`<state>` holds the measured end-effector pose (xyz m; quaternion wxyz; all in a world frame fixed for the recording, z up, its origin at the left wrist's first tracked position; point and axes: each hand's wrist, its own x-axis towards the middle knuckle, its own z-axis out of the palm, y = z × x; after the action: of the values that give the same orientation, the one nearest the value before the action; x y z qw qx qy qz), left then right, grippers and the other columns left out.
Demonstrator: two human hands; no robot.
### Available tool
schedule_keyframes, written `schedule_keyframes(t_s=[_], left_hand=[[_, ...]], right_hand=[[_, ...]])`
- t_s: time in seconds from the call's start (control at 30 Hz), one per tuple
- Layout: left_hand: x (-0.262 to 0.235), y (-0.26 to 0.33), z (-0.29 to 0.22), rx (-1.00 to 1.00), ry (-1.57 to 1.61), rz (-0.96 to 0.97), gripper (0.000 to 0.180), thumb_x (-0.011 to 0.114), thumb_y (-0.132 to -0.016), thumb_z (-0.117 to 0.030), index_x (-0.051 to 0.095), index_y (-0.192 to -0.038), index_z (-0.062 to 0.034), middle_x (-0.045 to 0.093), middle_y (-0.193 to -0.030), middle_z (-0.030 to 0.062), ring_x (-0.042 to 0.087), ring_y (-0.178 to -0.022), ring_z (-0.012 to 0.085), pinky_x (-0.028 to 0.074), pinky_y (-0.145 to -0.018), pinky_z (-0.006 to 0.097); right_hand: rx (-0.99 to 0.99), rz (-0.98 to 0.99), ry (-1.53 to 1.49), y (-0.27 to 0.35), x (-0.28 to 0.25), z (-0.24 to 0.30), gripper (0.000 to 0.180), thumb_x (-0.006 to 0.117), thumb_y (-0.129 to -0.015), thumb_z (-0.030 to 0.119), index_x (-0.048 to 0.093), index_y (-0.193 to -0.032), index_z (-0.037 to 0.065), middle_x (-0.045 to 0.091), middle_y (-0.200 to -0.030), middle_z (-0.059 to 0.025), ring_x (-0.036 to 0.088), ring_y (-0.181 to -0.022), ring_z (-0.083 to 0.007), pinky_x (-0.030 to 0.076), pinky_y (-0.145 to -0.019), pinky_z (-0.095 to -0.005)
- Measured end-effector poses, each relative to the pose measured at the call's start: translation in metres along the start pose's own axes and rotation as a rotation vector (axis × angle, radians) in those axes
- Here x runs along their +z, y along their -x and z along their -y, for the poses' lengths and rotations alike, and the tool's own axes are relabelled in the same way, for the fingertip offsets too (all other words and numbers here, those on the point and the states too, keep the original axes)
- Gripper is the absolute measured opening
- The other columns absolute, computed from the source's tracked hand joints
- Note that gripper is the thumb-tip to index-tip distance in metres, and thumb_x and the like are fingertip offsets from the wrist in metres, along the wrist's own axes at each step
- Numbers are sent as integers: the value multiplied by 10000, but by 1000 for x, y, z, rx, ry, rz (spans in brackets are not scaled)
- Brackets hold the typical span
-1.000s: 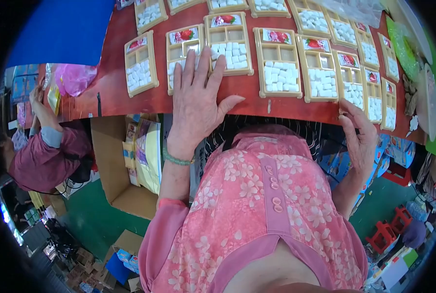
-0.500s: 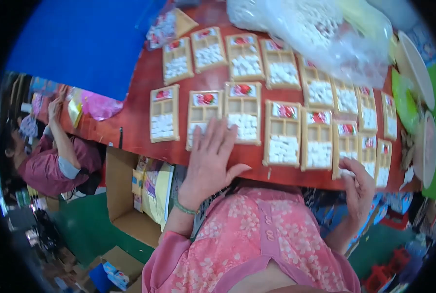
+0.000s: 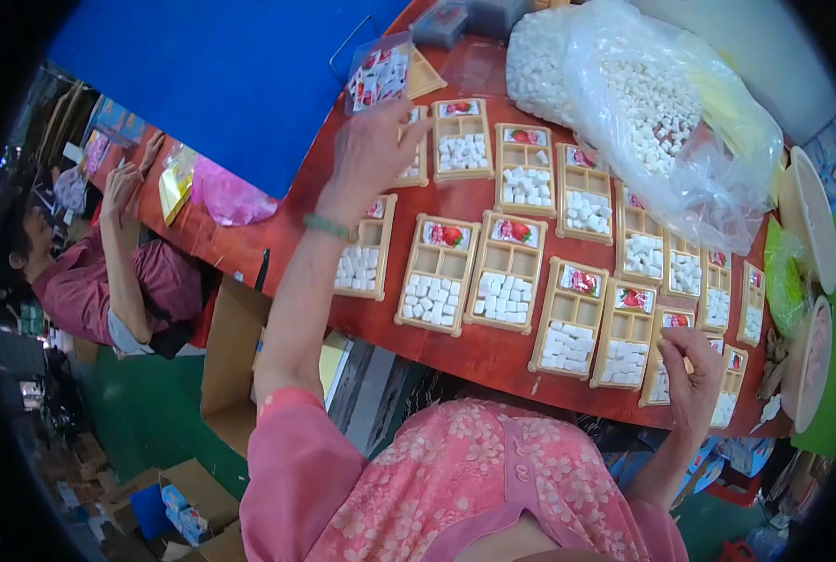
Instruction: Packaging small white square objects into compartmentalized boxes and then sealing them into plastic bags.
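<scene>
Left hand [image 3: 371, 157], fingers [image 3: 395, 114] spread, grip unclear, has left the front trays [image 3: 429, 255] for eleven o'clock; right hand [image 3: 693, 382], four o'clock, stays half-curled, hold unclear.

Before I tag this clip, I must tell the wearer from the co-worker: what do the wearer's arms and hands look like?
A pink left sleeve ends around the elbow; a green bracelet circles that wrist. The right sleeve is also pink. The left hand and right hand wear no gloves.
</scene>
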<state>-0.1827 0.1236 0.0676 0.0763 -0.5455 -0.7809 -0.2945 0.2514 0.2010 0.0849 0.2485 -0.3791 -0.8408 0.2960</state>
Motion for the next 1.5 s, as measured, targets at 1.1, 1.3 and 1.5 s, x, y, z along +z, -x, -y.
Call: schedule_keyframes(t_s=[1.1, 1.3, 1.5], left_hand=[[123, -171, 49, -517, 560, 375, 286, 644, -676, -162, 638, -907, 5, 640, -784, 168, 627, -711, 274, 495, -600, 356], [100, -154, 19, -718, 1059, 84, 284, 614, -767, 18, 522, -1027, -52, 567, -786, 67, 539, -632, 174, 488, -599, 294], [68, -140, 35, -476, 1108, 139, 460, 656, -807, -54, 471, -1225, -13, 613, -873, 79, 597, -725, 174, 514, -736, 308]], right_hand=[[-260, 344, 72, -156, 60, 39, 261, 629, -866, 165, 629, -1056, -13, 658, -893, -141, 629, -793, -223, 486, -713, -328], [-138, 353, -44, -190, 89, 35, 302, 642, -864, 221, 637, -1055, -12, 668, -901, -134, 613, -800, -175, 485, -728, -311], [-404, 281, 96, -261, 159, 70, 319, 616, -868, 271, 652, -1021, -5, 671, -830, -179, 632, -714, -282, 502, -696, -359]])
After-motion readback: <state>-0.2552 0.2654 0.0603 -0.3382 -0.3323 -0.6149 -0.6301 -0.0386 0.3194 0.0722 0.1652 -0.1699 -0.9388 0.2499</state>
